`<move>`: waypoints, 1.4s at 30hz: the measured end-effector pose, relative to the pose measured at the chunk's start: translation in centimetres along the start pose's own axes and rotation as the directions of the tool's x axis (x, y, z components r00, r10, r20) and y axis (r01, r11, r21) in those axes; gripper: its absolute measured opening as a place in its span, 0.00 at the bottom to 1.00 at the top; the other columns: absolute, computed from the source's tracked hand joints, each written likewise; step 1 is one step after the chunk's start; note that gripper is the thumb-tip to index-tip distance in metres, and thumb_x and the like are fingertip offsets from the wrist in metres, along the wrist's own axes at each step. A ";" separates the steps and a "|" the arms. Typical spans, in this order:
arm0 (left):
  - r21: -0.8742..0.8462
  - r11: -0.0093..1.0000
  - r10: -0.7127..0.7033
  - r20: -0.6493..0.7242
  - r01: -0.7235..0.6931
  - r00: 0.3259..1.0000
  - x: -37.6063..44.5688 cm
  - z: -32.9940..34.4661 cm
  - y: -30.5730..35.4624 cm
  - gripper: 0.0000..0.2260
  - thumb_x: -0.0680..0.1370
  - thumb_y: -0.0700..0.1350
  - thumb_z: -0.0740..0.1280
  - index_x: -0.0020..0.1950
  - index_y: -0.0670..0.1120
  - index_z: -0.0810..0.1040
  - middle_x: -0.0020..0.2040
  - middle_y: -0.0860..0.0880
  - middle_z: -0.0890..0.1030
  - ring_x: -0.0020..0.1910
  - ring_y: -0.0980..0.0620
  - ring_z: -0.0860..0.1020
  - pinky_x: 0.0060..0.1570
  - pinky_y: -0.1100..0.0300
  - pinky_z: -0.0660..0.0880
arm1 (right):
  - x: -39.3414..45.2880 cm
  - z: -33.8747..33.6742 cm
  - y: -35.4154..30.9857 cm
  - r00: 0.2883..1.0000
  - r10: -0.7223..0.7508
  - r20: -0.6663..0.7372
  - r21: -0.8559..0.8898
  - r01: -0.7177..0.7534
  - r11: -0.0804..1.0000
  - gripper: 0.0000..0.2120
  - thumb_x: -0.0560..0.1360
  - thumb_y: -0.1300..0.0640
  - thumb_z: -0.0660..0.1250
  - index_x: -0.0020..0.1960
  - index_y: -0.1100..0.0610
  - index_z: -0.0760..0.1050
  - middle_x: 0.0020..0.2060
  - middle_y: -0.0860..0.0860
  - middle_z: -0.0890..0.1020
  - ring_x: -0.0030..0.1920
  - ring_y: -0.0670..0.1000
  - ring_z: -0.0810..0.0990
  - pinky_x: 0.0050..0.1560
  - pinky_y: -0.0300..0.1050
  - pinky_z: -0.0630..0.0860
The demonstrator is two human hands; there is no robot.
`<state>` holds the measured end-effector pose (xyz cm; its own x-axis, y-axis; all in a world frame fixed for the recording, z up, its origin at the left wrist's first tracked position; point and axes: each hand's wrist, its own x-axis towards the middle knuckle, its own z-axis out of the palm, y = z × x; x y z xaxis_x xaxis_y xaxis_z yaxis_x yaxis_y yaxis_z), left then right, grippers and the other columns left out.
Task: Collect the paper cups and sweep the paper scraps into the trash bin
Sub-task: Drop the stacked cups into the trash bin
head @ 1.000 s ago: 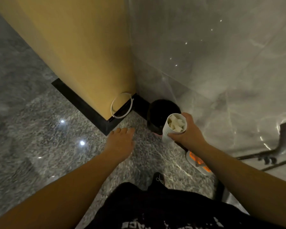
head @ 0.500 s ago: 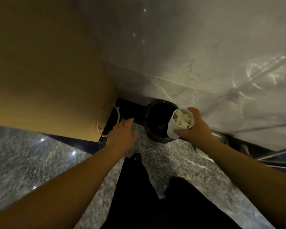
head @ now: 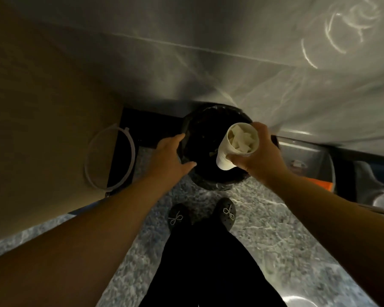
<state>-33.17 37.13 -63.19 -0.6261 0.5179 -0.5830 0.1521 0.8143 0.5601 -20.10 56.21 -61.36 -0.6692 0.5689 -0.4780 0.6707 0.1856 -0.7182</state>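
A round black trash bin [head: 200, 180] stands on the floor in the corner, its dark mouth facing up. My right hand [head: 258, 157] grips a white paper cup [head: 225, 156] stuffed with white paper scraps [head: 242, 138] and holds it upright over the bin's right half. My left hand [head: 170, 157] reaches the bin's left rim with straight fingers spread, thumb toward the opening; whether it touches the rim is unclear. A small pale scrap shows inside the bin.
A tan cabinet side [head: 42, 118] rises on the left with a white ring [head: 111, 158] leaning against it. A grey marble wall [head: 253, 63] stands behind the bin. Right of it lie a clear container and something orange [head: 319, 185]. My shoes [head: 226, 213] stand on speckled floor.
I have stepped closer and now look straight down on the bin. The cup has moved over the bin's opening. My left hand has moved right to the bin's rim.
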 end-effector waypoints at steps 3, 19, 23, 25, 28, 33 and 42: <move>0.055 0.998 -0.030 0.003 0.030 1.000 4.5 3.2 -2.3 0.39 0.73 0.50 0.74 0.78 0.54 0.57 0.79 0.45 0.51 0.76 0.44 0.55 0.71 0.51 0.60 | 3.8 3.1 3.2 1.000 0.023 0.005 0.015 -0.023 1.000 0.38 0.61 0.50 0.80 0.60 0.37 0.60 0.48 0.37 0.74 0.47 0.38 0.74 0.39 0.29 0.69; 0.068 0.998 0.004 0.066 -0.008 0.998 11.2 6.8 -7.3 0.41 0.73 0.41 0.74 0.79 0.53 0.54 0.79 0.44 0.52 0.76 0.44 0.56 0.72 0.49 0.61 | 11.0 8.1 10.8 0.991 0.088 0.105 0.021 -0.090 0.996 0.48 0.63 0.55 0.80 0.73 0.42 0.55 0.64 0.51 0.73 0.62 0.54 0.75 0.60 0.52 0.75; 0.085 0.996 -0.010 0.084 0.003 0.996 8.5 4.4 -5.2 0.38 0.75 0.39 0.72 0.79 0.51 0.54 0.79 0.45 0.48 0.76 0.44 0.56 0.71 0.48 0.63 | 8.6 5.3 9.3 0.987 0.153 0.041 -0.046 -0.151 0.987 0.42 0.67 0.53 0.77 0.73 0.42 0.56 0.60 0.50 0.75 0.54 0.53 0.79 0.49 0.48 0.77; 0.110 0.994 -0.019 0.091 0.009 0.996 6.6 2.9 -3.7 0.37 0.76 0.40 0.71 0.79 0.51 0.55 0.79 0.45 0.47 0.77 0.45 0.54 0.72 0.51 0.62 | 6.7 3.8 8.3 0.981 0.193 0.012 -0.063 -0.192 0.979 0.36 0.70 0.55 0.74 0.72 0.45 0.60 0.58 0.51 0.76 0.49 0.50 0.78 0.43 0.43 0.74; 0.154 0.988 -0.036 0.110 0.019 0.993 3.0 0.4 -0.8 0.32 0.78 0.42 0.69 0.78 0.49 0.57 0.79 0.46 0.48 0.76 0.45 0.56 0.72 0.52 0.61 | 3.2 1.2 6.0 0.967 0.253 -0.003 -0.040 -0.253 0.967 0.27 0.72 0.59 0.71 0.68 0.48 0.67 0.56 0.50 0.77 0.43 0.45 0.77 0.33 0.33 0.70; 0.227 0.973 0.012 0.111 -0.037 0.994 -3.2 -4.0 4.8 0.25 0.80 0.44 0.64 0.76 0.46 0.61 0.77 0.46 0.56 0.73 0.45 0.62 0.70 0.52 0.63 | -3.4 -3.5 -0.1 0.978 0.210 -0.010 -0.047 -0.210 0.977 0.18 0.74 0.60 0.69 0.63 0.49 0.72 0.50 0.48 0.79 0.42 0.45 0.78 0.32 0.31 0.70; 0.338 0.905 0.250 0.070 -0.259 0.966 -11.8 -9.5 14.2 0.15 0.80 0.45 0.64 0.67 0.45 0.73 0.60 0.45 0.76 0.55 0.45 0.76 0.51 0.53 0.72 | -16.4 -12.3 -6.8 0.954 0.231 -0.193 0.054 -0.225 0.973 0.09 0.75 0.56 0.68 0.55 0.51 0.76 0.42 0.48 0.81 0.42 0.50 0.80 0.36 0.38 0.73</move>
<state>-30.91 40.12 -42.77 -0.5131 0.7223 -0.4637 0.5585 0.6912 0.4587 -9.80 55.47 -42.45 -0.4214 0.7398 -0.5244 0.7858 0.0092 -0.6185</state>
